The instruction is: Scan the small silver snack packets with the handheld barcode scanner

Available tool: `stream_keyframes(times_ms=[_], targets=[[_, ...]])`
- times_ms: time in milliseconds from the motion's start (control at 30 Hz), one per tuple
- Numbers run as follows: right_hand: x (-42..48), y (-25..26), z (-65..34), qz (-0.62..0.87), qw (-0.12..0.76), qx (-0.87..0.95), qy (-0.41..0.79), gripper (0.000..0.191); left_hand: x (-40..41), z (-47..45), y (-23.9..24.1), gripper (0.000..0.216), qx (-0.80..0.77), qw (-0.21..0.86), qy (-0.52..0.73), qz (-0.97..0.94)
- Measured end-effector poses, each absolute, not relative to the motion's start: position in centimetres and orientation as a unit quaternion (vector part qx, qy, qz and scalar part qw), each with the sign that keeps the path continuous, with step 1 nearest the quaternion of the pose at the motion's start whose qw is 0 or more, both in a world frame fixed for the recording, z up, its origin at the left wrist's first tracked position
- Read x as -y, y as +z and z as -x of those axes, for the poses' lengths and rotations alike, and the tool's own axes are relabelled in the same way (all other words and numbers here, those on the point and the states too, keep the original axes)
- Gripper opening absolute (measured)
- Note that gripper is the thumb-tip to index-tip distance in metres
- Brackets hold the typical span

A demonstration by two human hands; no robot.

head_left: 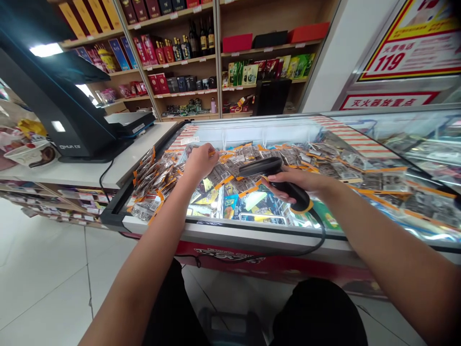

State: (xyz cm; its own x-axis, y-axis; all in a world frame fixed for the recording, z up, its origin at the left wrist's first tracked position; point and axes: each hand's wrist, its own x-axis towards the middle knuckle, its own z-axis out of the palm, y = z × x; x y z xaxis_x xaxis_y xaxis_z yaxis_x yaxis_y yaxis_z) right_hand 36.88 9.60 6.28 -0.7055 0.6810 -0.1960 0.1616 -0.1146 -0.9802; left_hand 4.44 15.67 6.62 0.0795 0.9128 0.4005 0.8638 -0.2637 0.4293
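Note:
My right hand (288,184) is wrapped around the handle of a black barcode scanner (261,166) with an orange trim. The scanner's head points left, above small clear packets with orange edges (248,153) spread over the freezer's glass lid. From the scanner's butt a dark cable loops down across the freezer front. My left hand (201,159) is among the packets left of the scanner, fingers curled and pinching the orange edge of a small packet (213,153); most of that packet is hidden. A denser heap of the packets (158,173) lies at the lid's left end.
The chest freezer (230,229) stands before my knees, with colourful packages under its glass. To the left, a black checkout terminal (82,139) stands on a white counter (144,153). Shelves (183,62) of bottles and boxes line the back. A stool-like frame (230,327) is below me.

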Motion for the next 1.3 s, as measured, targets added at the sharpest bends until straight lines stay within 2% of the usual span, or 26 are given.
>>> stream_keyframes(times_ms=[167, 267, 433, 567, 667, 767, 867, 967, 1100, 1200, 1300], targets=[[-9.6, 6.2, -37.0, 0.326, 0.186, 0.637, 0.673, 0.049, -15.6, -5.1, 6.3, 0.021, -0.611, 0.039, 0.303, -0.730], [-9.7, 6.0, -37.1, 0.327, 0.198, 0.629, 0.677, 0.045, -15.4, -5.4, 6.3, 0.020, -0.607, 0.057, 0.327, -0.722], [-10.0, 6.7, -37.4, 0.323, 0.291, 0.584, 0.686, 0.042, -15.7, -6.0, 7.4, 0.020, -0.629, 0.092, 0.443, -0.632], [-10.1, 7.5, -37.5, 0.348, 0.363, 0.537, 0.677, 0.036, -17.1, -7.9, 7.8, 0.024, -0.650, 0.116, 0.446, -0.604], [-10.2, 7.5, -37.6, 0.376, 0.359, 0.521, 0.677, 0.035, -18.5, -10.0, 7.2, 0.022, -0.647, 0.179, 0.415, -0.614], [-10.2, 7.4, -37.5, 0.396, 0.339, 0.520, 0.677, 0.037, -18.8, -11.1, 7.0, 0.030, -0.624, 0.227, 0.430, -0.612], [-10.3, 7.2, -37.4, 0.389, 0.338, 0.521, 0.680, 0.038, -17.2, -9.8, 8.2, 0.036, -0.587, 0.184, 0.466, -0.635], [-10.4, 7.1, -37.4, 0.378, 0.337, 0.523, 0.686, 0.038, -13.7, -5.9, 10.5, 0.026, -0.556, 0.117, 0.377, -0.732], [-10.7, 6.8, -37.5, 0.368, 0.322, 0.524, 0.697, 0.040, -8.2, 0.5, 12.2, 0.019, -0.532, 0.144, 0.076, -0.831], [-10.9, 6.6, -37.7, 0.359, 0.322, 0.528, 0.699, 0.037, -5.3, 4.2, 11.3, 0.043, -0.495, 0.143, 0.020, -0.857], [-10.8, 6.6, -37.7, 0.354, 0.322, 0.531, 0.699, 0.035, -3.7, 6.3, 9.4, 0.058, -0.474, 0.052, -0.022, -0.879]])
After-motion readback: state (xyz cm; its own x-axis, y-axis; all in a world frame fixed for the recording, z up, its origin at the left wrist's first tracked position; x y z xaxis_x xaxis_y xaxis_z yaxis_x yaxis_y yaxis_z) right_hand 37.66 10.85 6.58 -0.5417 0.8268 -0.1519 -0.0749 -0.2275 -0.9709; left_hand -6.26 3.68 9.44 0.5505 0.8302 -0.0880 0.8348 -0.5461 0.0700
